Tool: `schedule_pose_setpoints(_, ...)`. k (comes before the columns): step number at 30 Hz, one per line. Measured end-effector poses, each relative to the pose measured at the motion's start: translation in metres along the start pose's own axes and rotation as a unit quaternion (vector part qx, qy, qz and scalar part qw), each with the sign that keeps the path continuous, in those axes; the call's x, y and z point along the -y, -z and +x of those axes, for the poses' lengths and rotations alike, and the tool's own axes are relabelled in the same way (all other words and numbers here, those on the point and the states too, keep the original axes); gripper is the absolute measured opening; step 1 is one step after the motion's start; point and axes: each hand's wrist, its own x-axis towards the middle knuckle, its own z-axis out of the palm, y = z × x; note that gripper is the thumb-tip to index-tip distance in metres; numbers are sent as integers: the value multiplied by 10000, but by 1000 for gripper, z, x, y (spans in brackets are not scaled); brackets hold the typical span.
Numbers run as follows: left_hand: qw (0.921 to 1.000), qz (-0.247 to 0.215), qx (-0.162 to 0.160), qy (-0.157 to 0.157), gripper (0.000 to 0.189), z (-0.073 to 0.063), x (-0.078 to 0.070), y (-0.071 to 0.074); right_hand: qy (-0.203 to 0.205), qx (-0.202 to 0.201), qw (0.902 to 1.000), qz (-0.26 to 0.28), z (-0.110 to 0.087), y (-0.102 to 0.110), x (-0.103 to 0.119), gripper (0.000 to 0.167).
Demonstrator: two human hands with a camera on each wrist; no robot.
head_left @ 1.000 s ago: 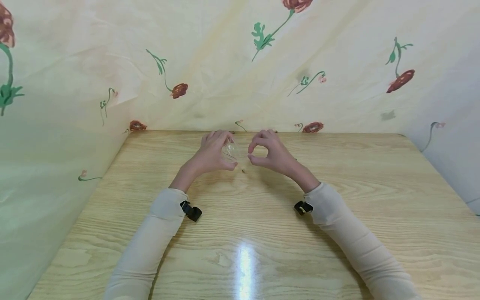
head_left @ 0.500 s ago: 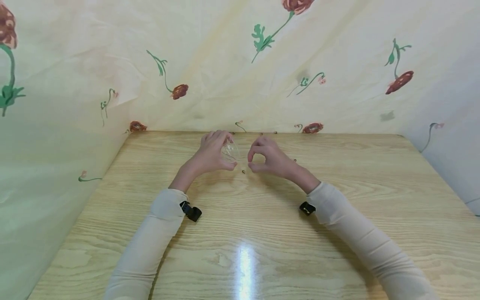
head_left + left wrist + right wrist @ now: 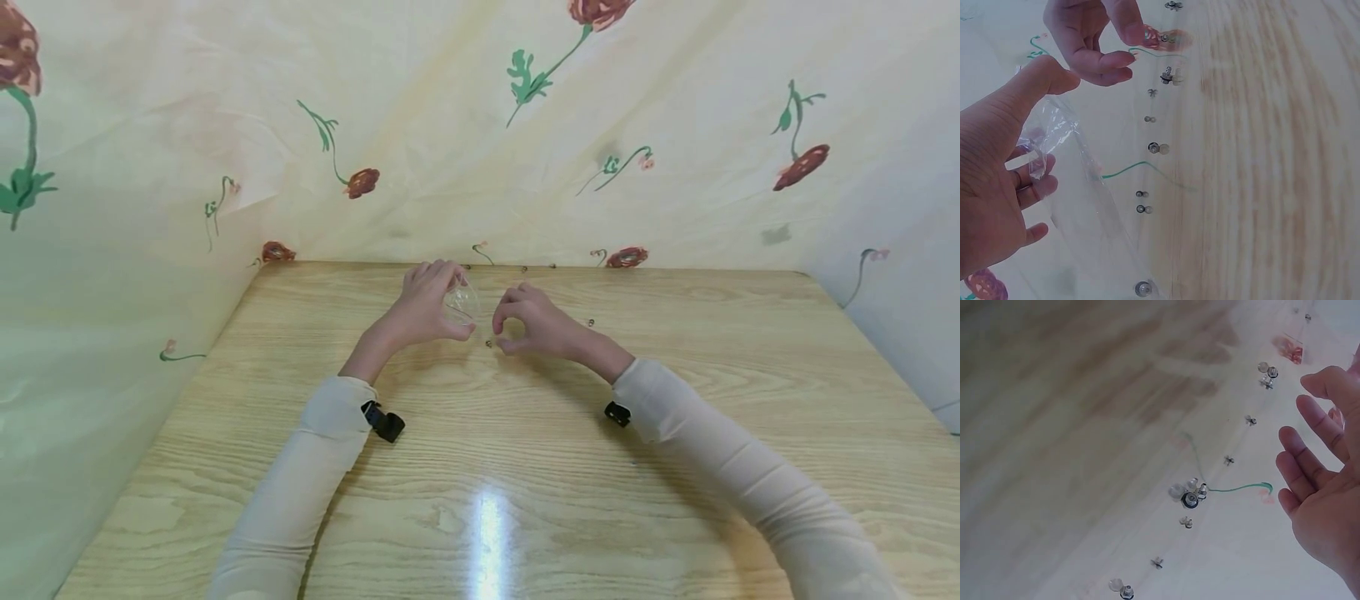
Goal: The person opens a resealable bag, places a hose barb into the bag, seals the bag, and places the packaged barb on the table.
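My left hand (image 3: 427,304) grips a clear plastic bag (image 3: 461,302), fingers curled on its far side and thumb toward me. In the left wrist view the crinkled bag (image 3: 1079,156) spreads past the fingers. Just right of it, my right hand (image 3: 543,323) is bent in a loose C, thumb and forefinger apart, with nothing seen between them. By its thumb tip a small metal screw (image 3: 488,343) lies on the wooden table (image 3: 480,417). The right wrist view shows the right hand (image 3: 1329,456) with fingers loosely spread beside several small screws (image 3: 1190,499).
Another small screw (image 3: 591,322) lies to the right of the right hand. A few more, such as a small metal piece (image 3: 524,268), sit along the table's far edge. Behind them hangs a flowered cloth (image 3: 450,150), which also covers the left side.
My right hand has come nearer to me, down from level with the bag toward the screw, uncovering small pieces behind it. Its thumb and forefinger have parted a little. The left hand stays with the bag.
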Motion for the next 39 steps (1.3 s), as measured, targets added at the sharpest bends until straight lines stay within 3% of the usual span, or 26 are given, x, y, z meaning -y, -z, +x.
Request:
schedule_pose_setpoints(9, 10000, 57, 17, 5, 59, -1, 0, 0, 159, 117, 9997, -148, 3, -5, -3, 10)
schedule_pose_setpoints(24, 9999, 82, 60, 64, 60, 0, 2, 0, -231, 577, 9980, -101, 5, -6, 7, 18)
schedule_pose_setpoints(39, 9999, 10, 108, 112, 61, -1, 1, 1, -228, 685, 9972, -211, 5, -8, 6, 16)
